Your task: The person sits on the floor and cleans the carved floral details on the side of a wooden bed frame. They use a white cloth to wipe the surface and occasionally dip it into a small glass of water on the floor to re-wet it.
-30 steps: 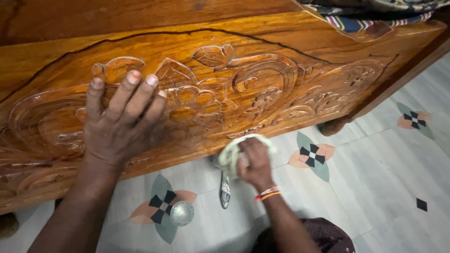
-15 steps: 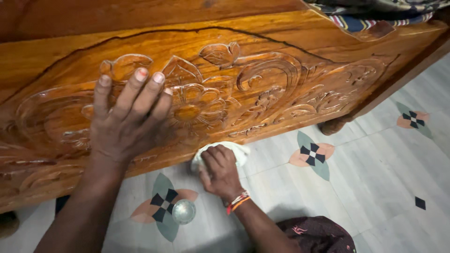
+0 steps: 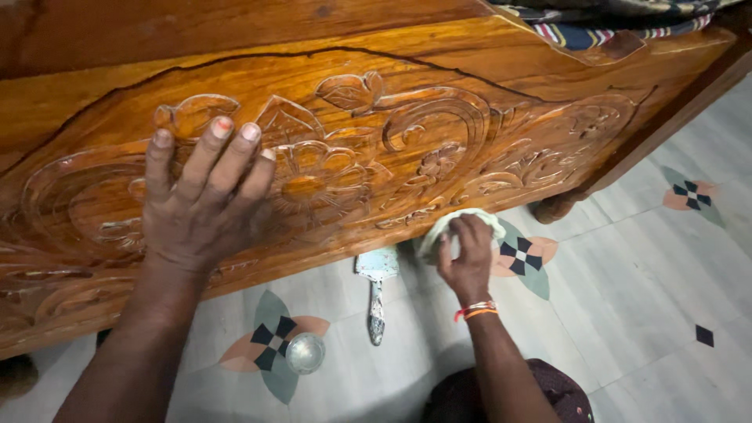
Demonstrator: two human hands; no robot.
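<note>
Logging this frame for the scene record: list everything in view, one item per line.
Carved wooden panel: one, glossy orange-brown, floral relief, fills the upper frame.
Cloth: one, pale, bunched, at the panel's lower edge.
Putty knife: one, metal, pale-smeared blade, on the floor below the panel.
Round lid: one, silvery, on a floor motif.
Tiled floor: light grey with flower motifs.
Striped fabric: one, multicoloured, top right.
Turned wooden foot: one, brown, on the floor.
Left hand: flat on the carving, fingers spread.
Right hand: grips the cloth; orange thread on the wrist.
</note>
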